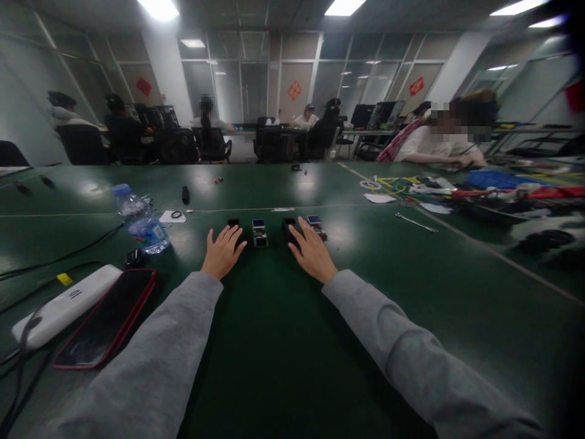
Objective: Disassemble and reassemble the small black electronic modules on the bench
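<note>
Four small items would overstate what shows clearly, but a row of small parts lies on the green table (256, 305). My left hand (223, 250), fingers spread, rests by a small black piece (233, 222) that its fingertips partly hide. Between my hands sits a small device with a dark screen and bare electronics (259, 233). My right hand (311, 249) is open too, fingers spread over or beside a black case-like piece (287, 225). Just past it a second device with a screen (314, 221) is partly covered by my fingers. Whether the fingertips touch these pieces I cannot tell.
On the left are a water bottle (141, 219), a white power bank (68, 305), a red-edged phone (109, 320) and cables. To the right lie a wrench (415, 222) and a heap of wires and tools (484, 189). A person (429, 140) sits across the table.
</note>
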Action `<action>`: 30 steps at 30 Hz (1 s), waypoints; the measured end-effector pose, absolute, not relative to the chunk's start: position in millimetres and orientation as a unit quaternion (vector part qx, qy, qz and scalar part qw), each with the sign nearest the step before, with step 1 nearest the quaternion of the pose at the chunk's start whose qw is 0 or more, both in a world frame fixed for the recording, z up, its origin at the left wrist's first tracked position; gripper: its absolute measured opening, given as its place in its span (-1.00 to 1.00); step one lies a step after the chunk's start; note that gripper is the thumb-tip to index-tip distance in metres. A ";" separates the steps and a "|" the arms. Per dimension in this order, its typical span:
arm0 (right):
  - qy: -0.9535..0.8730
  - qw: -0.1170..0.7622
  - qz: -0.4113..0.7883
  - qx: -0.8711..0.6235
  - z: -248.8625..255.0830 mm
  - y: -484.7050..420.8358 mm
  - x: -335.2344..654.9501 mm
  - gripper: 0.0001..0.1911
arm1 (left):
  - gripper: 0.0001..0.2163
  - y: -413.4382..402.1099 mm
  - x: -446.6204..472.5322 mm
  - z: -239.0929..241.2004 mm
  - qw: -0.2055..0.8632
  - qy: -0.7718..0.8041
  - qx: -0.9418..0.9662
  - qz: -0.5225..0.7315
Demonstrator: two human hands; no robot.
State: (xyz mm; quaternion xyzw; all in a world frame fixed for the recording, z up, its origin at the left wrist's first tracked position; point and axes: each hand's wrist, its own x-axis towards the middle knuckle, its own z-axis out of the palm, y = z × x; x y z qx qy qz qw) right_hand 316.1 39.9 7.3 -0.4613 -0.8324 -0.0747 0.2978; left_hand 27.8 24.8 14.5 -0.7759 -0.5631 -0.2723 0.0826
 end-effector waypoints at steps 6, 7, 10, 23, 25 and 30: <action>-0.826 0.276 -0.090 -0.483 5.0 43.0 313.1 -0.42 | -0.51 18.3 22.7 7.5 0.089 -0.567 -0.779 -0.251; -0.813 0.288 -0.111 -0.494 6.7 42.7 317.1 -0.43 | -0.50 16.1 22.1 7.5 0.093 -0.567 -0.779 -0.252; -0.771 0.317 -0.152 -0.532 6.4 44.3 338.7 -0.46 | -0.48 9.7 18.2 7.2 0.085 -0.569 -0.787 -0.223; -0.775 0.289 -0.130 -0.546 -5.3 42.5 358.4 -0.38 | -0.50 5.2 28.4 16.5 0.143 -0.569 -0.785 -0.199; -0.820 0.267 -0.125 -0.490 2.3 35.0 342.7 -0.41 | -0.51 5.6 42.1 21.3 0.158 -0.534 -0.808 -0.190; -0.869 0.223 -0.070 -0.437 7.7 26.8 309.4 -0.42 | -0.54 7.2 71.3 22.5 0.158 -0.484 -0.843 -0.174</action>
